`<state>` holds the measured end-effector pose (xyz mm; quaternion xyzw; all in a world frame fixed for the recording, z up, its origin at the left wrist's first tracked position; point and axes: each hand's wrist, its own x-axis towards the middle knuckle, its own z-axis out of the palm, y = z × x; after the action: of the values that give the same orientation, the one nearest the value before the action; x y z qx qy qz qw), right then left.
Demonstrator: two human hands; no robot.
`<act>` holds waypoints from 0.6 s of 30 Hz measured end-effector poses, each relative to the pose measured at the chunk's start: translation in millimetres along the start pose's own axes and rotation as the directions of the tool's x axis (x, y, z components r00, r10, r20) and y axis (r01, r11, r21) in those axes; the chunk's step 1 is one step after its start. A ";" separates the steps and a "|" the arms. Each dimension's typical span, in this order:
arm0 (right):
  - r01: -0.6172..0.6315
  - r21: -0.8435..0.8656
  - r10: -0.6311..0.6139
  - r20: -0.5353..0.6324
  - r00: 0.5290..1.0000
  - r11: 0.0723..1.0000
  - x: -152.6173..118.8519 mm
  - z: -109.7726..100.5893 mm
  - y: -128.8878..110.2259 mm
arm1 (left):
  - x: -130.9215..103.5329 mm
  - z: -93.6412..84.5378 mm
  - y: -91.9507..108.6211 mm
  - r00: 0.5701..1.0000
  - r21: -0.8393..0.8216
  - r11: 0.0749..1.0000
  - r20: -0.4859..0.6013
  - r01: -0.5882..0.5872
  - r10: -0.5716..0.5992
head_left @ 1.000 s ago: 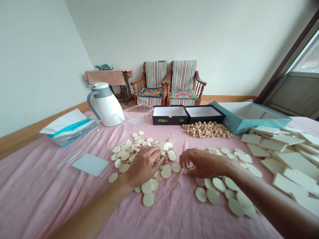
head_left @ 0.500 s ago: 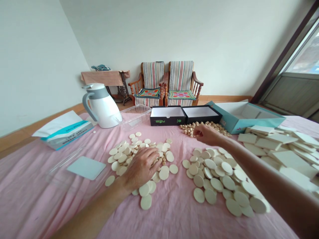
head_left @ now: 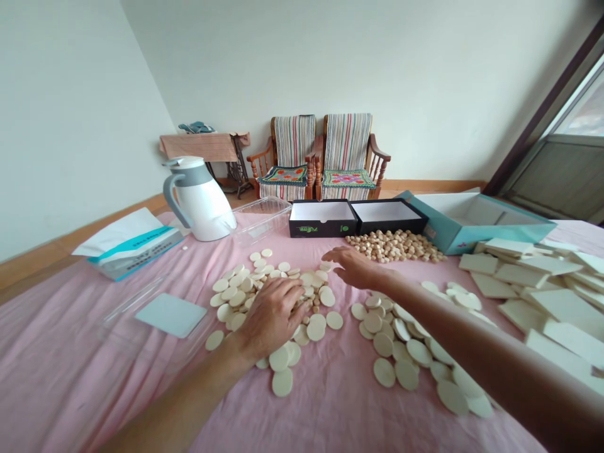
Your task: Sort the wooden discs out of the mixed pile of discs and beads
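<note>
My left hand rests over the left pile of pale round wooden discs, its fingers slightly bent and apart. By its fingertips lie a few small wooden beads, partly covered by the hand. My right hand is above the cloth, between that pile and a heap of wooden beads. Its fingers stretch leftward, with nothing visible in them. Under my right forearm spreads a second pile of larger discs, partly hidden by the arm.
Two black boxes and a light-blue box stand behind the beads. Square wooden tiles are heaped at right. On the left are a white jug, a tissue pack and clear plastic trays on pink cloth.
My right hand has left the bead heap and moved left and toward me, its fingers now extended. The left hand stays on the disc pile. The view has shifted slightly.
</note>
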<state>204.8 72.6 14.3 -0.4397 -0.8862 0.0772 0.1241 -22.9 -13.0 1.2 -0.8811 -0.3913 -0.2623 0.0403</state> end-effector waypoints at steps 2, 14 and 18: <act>0.039 -0.031 -0.038 0.023 0.999 0.999 5.3 11.5 -7.7 | -0.2 -0.1 0.6 1.000 0.006 1.000 -0.004 0.013 -0.013; -0.036 0.001 0.035 0.084 0.996 0.999 -42.5 -23.5 1.6 | 0.4 -0.8 1.4 1.000 0.005 1.000 0.003 0.019 -0.019; -0.063 0.064 0.046 0.244 0.969 0.996 -82.5 -61.1 9.7 | 1.1 0.7 1.3 1.000 0.007 1.000 -0.007 0.014 -0.014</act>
<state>277.8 14.2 57.9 -0.4465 -0.8789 0.1653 0.0282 -21.0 -13.0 1.4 -0.8774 -0.3982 -0.2643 0.0430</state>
